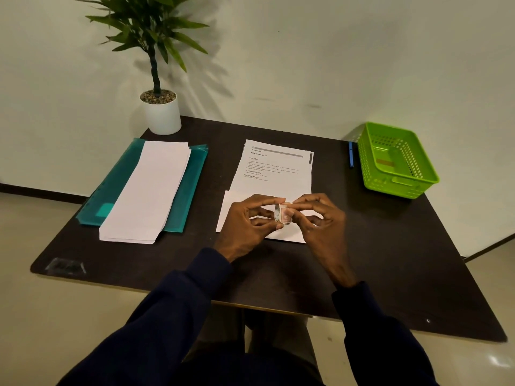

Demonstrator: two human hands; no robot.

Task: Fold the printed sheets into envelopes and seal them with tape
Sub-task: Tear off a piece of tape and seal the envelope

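Note:
A small roll of clear tape (282,214) is held upright between both hands, just above a folded white sheet (237,203) near the table's middle. My left hand (250,221) pinches the roll from the left with thumb and fingertips. My right hand (317,215) pinches its right side, fingers curled at the roll's edge. Behind the hands lies a stack of printed sheets (276,171) with text facing up. A pile of folded white envelopes (147,193) rests on a teal plastic folder (192,188) at the left.
A green plastic basket (398,160) stands at the back right, a blue pen (351,154) beside it. A potted plant (161,112) sits at the back left corner. The dark table (390,246) ends close to my body; a small clear object (65,266) lies at its front left.

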